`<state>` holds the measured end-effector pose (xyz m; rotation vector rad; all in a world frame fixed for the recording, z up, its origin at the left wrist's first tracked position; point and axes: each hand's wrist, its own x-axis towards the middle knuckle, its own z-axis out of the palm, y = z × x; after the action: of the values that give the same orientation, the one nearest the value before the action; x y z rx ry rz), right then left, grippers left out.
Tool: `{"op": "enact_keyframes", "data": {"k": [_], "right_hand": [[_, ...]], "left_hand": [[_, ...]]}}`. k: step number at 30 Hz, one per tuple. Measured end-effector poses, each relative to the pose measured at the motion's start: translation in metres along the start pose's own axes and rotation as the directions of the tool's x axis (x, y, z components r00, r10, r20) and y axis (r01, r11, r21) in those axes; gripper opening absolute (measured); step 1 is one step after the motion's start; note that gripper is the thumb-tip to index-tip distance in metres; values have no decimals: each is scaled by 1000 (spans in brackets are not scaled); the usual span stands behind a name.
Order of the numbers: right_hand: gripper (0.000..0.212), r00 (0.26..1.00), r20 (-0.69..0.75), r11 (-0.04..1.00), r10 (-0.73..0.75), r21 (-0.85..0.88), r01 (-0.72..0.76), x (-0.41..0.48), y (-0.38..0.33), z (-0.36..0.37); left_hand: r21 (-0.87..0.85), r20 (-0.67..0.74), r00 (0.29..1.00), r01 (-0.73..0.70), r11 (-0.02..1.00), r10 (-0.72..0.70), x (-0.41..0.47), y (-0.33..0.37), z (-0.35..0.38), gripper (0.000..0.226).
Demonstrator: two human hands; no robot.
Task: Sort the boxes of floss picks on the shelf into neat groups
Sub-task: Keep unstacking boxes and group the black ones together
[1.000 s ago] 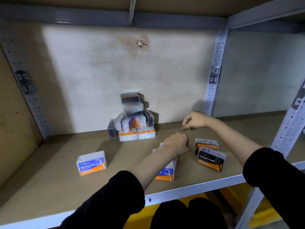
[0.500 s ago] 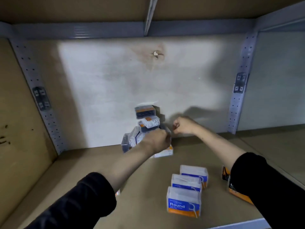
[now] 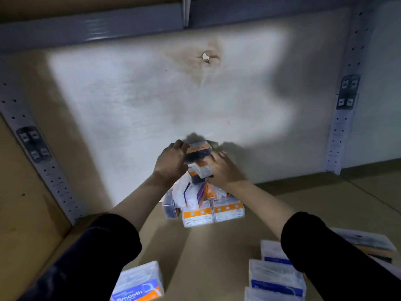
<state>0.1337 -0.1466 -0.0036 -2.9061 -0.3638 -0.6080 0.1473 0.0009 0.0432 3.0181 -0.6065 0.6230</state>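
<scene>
Gripping top box, left fingers curl; right fingers clasp box beneath.

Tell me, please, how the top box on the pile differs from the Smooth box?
The top box is dark with an orange band; the Smooth box is pale with a blue and orange label. The top box crowns the pile, gripped by the left hand; the Smooth box lies alone, untouched. Both are small floss boxes.

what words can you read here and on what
"Smooth": front left box.
Smaller print on it: too blurred.
Blue boxes, front right: blurred, unreadable.
Pile, top box in the left hand, second box in the right hand: too small to read.
</scene>
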Motion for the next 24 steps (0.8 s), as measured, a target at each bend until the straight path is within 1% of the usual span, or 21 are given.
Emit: {"op": "enact_keyframes", "data": {"k": [2, 3, 5, 7, 8, 10, 11, 12, 13, 14, 15, 16, 18, 19, 20, 22, 24], "right_hand": [[51, 993, -101, 993, -60, -111, 49, 5, 2, 14], [55, 990, -121, 985, -70, -166, 50, 8, 3, 19], [50, 978, -167, 965, -124, -251, 80, 12, 3, 26], [39, 949, -253, 949, -191, -295, 112, 15, 6, 34], [38, 932, -289, 945, -220, -300, 131, 15, 7, 34], [37, 920, -320, 954, -227, -263, 144, 15, 12, 32], [40, 924, -314, 963, -217, -222, 151, 13, 15, 29], [46, 935, -300, 978, -190, -138, 154, 10, 18, 26], [49, 947, -290, 990, -135, -15, 137, 9, 21, 21], [48, 965, -258, 989, -49, 121, 83, 8, 24, 16], [44, 976, -214, 962, 52, 274, 9, 7, 28, 12], [39, 970, -191, 904, 150, 424, -56, 7, 31, 9], [29, 935, -148, 750, 323, 642, -158, 9, 41, 8], [29, 921, -106, 682, 376, 704, -197, 10, 44, 8], [32, 916, -56, 634, 396, 738, -229, 11, 47, 7], [39, 916, 33, 586, 401, 759, -284, 15, 53, 7], [43, 916, 85, 579, 393, 750, -318, 19, 56, 1]], "left_hand": [[16, 22, 999, -37, 999, 37, 10, -3, 9, 57], [28, 38, 998, -58, 998, 57, 13, -3, 13, 58], [36, 51, 996, -77, 996, 75, 19, -2, 20, 57], [31, 31, 997, -79, 996, 78, 23, -2, 25, 54], [30, 20, 997, -81, 996, 81, 25, -2, 25, 51], [12, 8, 997, -80, 997, 80, 28, -5, 24, 48], [-20, 2, 998, -66, 998, 66, 29, -7, 21, 49], [-70, -9, 999, -40, 997, 40, 29, -9, 18, 50], [-131, -28, 1000, -7, 991, 4, 28, -12, 14, 50], [-195, -51, 998, 28, 980, -38, 28, -14, 10, 48], [-259, -70, 994, 64, 964, -85, 27, -17, 6, 44], [-312, -74, 989, 100, 945, -130, 26, -19, 2, 39], [-375, -44, 980, 162, 913, -192, 24, -22, -1, 34], [-393, -17, 977, 190, 900, -214, 23, -23, -1, 34], [-411, 14, 972, 220, 885, -235, 21, -23, -2, 35], [-448, 77, 963, 263, 854, -257, 18, -24, -2, 42], [-462, 131, 960, 281, 841, -249, 17, -25, -2, 52]]}}
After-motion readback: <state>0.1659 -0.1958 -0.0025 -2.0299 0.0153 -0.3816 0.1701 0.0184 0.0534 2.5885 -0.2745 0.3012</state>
